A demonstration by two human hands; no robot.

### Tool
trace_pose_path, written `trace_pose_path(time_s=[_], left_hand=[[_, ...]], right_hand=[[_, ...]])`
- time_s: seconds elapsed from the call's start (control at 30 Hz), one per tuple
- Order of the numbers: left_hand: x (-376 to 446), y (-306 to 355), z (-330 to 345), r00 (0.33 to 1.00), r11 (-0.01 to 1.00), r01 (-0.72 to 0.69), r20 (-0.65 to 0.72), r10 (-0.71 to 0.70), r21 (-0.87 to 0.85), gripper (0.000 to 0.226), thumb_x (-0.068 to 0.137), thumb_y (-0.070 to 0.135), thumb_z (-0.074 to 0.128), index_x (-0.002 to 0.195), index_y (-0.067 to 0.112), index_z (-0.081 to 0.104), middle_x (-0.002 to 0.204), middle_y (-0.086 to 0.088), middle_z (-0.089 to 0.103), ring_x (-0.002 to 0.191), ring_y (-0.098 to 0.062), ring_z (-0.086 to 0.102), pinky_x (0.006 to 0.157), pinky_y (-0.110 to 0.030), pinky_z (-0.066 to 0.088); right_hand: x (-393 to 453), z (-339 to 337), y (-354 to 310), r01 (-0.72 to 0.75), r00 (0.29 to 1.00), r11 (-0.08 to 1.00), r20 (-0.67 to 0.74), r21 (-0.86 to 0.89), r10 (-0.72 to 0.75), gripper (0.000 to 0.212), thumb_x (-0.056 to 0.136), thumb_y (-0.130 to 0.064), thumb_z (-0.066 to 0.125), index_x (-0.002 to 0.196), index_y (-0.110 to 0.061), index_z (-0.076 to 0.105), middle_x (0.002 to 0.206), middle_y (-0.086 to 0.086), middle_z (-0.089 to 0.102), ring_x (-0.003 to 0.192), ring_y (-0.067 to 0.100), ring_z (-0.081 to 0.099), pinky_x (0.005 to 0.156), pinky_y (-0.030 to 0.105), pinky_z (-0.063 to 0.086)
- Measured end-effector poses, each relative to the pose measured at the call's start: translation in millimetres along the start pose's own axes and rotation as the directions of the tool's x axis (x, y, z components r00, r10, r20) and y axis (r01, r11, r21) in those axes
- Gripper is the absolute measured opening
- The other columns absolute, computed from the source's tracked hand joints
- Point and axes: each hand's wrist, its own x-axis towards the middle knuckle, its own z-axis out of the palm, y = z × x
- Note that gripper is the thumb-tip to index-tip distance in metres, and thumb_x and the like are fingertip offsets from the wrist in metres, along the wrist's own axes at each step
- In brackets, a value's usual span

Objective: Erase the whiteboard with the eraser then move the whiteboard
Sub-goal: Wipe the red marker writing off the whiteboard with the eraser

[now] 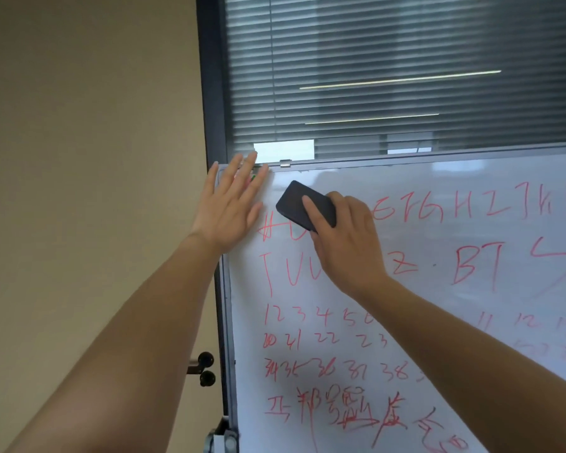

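Observation:
A whiteboard [422, 308] on a stand fills the right half of the view, covered in red letters, numbers and characters. My right hand [347, 243] presses a black rectangular eraser [303, 204] flat against the board near its top left, over the first row of writing. My left hand [232, 204] lies flat with fingers spread on the board's top left corner, partly covering the frame. The strip of board above the eraser is white with no writing.
A beige wall [89, 158] is on the left. Behind the board is a dark-framed window with closed blinds [389, 76]. Two black knobs [206, 367] stick out from the stand at the board's left edge, and a grey stand bracket [221, 439] shows below.

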Motion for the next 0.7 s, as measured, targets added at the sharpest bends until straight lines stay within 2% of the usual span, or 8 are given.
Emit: trace_pose_path(time_s=[0.1,0.2,0.33,0.5,0.7], left_hand=[[6,-9,6,0.999,0.999,-0.029,-0.043,0.027,-0.033,0.06,0.099,0.041,0.02,0.153,0.016,0.027,0.159,-0.013,0.025,0.146,-0.032,0.024,0.114,-0.053,0.018],[9,-15,11,0.998,0.997,-0.039,-0.054,0.036,-0.061,0.059,0.099,0.04,0.021,0.153,0.017,0.028,0.159,-0.013,0.026,0.146,-0.033,0.025,0.114,-0.055,0.019],[11,-17,17,0.997,0.994,-0.049,-0.066,0.042,-0.098,0.057,0.098,0.038,0.025,0.15,0.016,0.035,0.156,-0.016,0.03,0.143,-0.036,0.03,0.112,-0.058,0.025],[20,-16,19,0.997,0.99,-0.076,-0.04,0.072,-0.115,0.058,0.1,0.04,0.016,0.154,0.021,0.024,0.16,-0.011,0.024,0.147,-0.031,0.023,0.116,-0.054,0.018],[25,-15,21,0.995,0.986,-0.098,-0.012,0.098,-0.135,0.058,0.1,0.038,0.011,0.155,0.021,0.021,0.157,-0.009,0.031,0.145,-0.03,0.028,0.116,-0.053,0.018]], right_hand=[[3,5,-5,0.002,1.0,0.999,-0.016,-0.034,-0.002,0.066,0.074,-0.019,0.078,0.134,-0.009,0.053,0.115,0.023,0.056,0.102,0.035,0.036,0.095,0.052,0.043],[5,9,-10,0.006,1.0,0.997,-0.002,-0.076,-0.006,0.073,0.067,-0.019,0.084,0.133,-0.01,0.055,0.112,0.021,0.057,0.1,0.034,0.037,0.094,0.05,0.042],[10,13,-14,0.009,0.999,0.996,0.036,-0.088,-0.005,0.074,0.065,-0.019,0.086,0.132,-0.012,0.055,0.113,0.019,0.059,0.093,0.037,0.052,0.087,0.047,0.048],[19,13,-12,0.01,1.0,0.997,0.012,-0.076,-0.009,0.061,0.07,-0.018,0.083,0.126,-0.011,0.06,0.114,0.022,0.059,0.089,0.041,0.057,0.083,0.05,0.049],[18,16,-8,0.027,1.0,0.997,0.017,-0.073,-0.025,0.062,0.069,-0.025,0.085,0.125,-0.012,0.061,0.114,0.023,0.059,0.084,0.041,0.056,0.077,0.048,0.051]])
